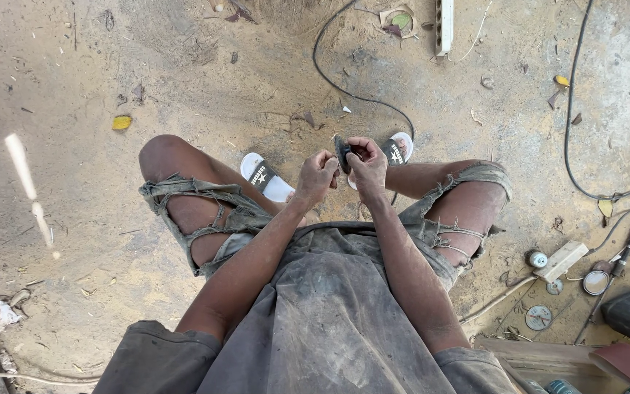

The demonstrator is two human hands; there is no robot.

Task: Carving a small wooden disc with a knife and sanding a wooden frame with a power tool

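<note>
While the person sits over a dusty floor [74, 182] that fills the frame, both hands meet at centre, above the white slide sandals [267, 179]. A black cable [351, 93] loops down from the top edge toward the feet, well apart from the tools and metal discs [539, 317] scattered at lower right. The left hand [317, 177] pinches narrow against a small dark disc [343, 152], and the right hand [367, 164] grips it, fingers curled (likely steadying it edge-on for close work). Nothing blocks the hands
</note>
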